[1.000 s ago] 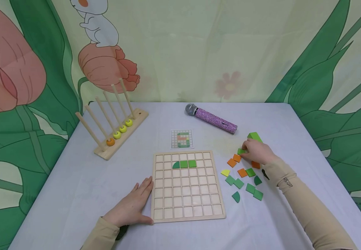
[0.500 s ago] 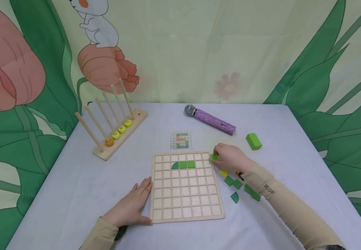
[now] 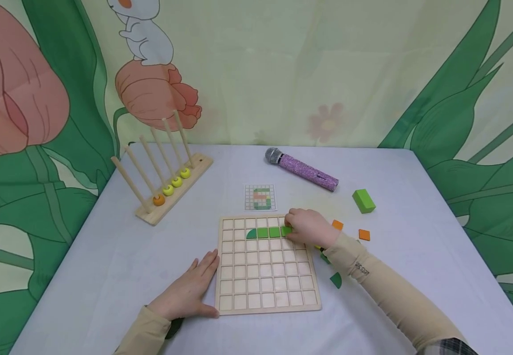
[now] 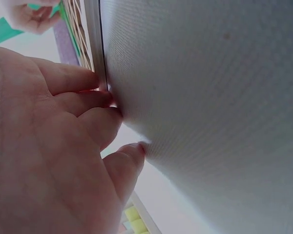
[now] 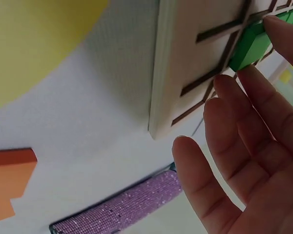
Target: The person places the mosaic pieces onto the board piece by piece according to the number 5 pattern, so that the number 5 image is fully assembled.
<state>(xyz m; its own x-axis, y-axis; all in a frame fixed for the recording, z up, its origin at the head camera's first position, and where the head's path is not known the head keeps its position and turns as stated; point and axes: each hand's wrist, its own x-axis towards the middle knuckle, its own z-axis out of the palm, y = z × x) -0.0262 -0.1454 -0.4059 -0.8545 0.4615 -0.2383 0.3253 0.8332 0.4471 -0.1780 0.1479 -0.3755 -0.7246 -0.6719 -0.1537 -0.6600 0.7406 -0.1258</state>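
Note:
My right hand (image 3: 311, 228) pinches a light green square tile (image 5: 251, 45) between thumb and fingertips, at the second row of the wooden grid board (image 3: 240, 288). In the right wrist view the tile tilts at a cell of the board. Left of it in that row lie two light green squares (image 3: 268, 232) and a dark green quarter-circle tile (image 3: 251, 234). My left hand (image 3: 187, 291) lies with fingers spread along the board's left edge, fingertips touching it. In the left wrist view those fingers (image 4: 83, 78) meet the board's side.
A small printed pattern card (image 3: 260, 197) lies behind the board. Farther back is a purple glitter microphone (image 3: 305, 170). A peg stand (image 3: 163, 209) with beads is at left. Right of the board are a green block (image 3: 364, 201), orange tiles (image 3: 364, 234) and a green quarter-circle (image 3: 336, 280).
My right hand has carried the green square tile left from the loose pieces, over the board's right edge, to the row of green tiles. The left hand stays at the board's edge.

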